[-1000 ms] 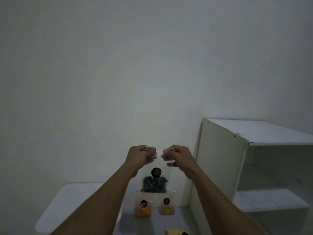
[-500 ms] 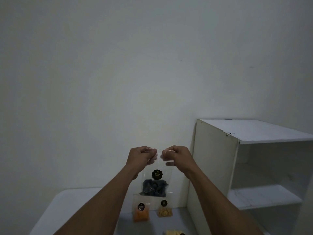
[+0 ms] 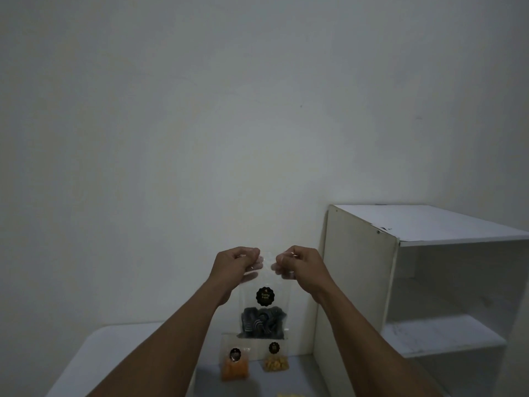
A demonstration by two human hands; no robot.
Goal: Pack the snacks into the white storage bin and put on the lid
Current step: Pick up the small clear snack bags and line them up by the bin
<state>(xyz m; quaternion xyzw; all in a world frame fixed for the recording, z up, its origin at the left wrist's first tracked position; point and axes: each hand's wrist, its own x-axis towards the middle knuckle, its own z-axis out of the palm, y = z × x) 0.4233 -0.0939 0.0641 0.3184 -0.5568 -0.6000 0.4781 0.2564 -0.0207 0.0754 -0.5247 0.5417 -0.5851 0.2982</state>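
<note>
I hold a clear snack bag of dark pieces (image 3: 264, 322) up in front of the wall, with a black round label near its middle. My left hand (image 3: 234, 265) pinches its top left corner and my right hand (image 3: 297, 263) pinches its top right corner. Below it, two small clear bags stand against the wall on the table: one with orange snacks (image 3: 234, 368) and one with yellow snacks (image 3: 275, 362). Another yellow snack (image 3: 289, 394) peeks in at the bottom edge. The white storage bin and its lid are out of view.
A white table (image 3: 120, 348) runs along the bottom under my arms. A white open shelf unit (image 3: 360, 270) stands at the right, against the wall, with bare shelves. A plain wall fills the upper view.
The view has shifted slightly, with the shelf sitting a little further left. Both hands keep pinching the bag's top corners at about the same height.
</note>
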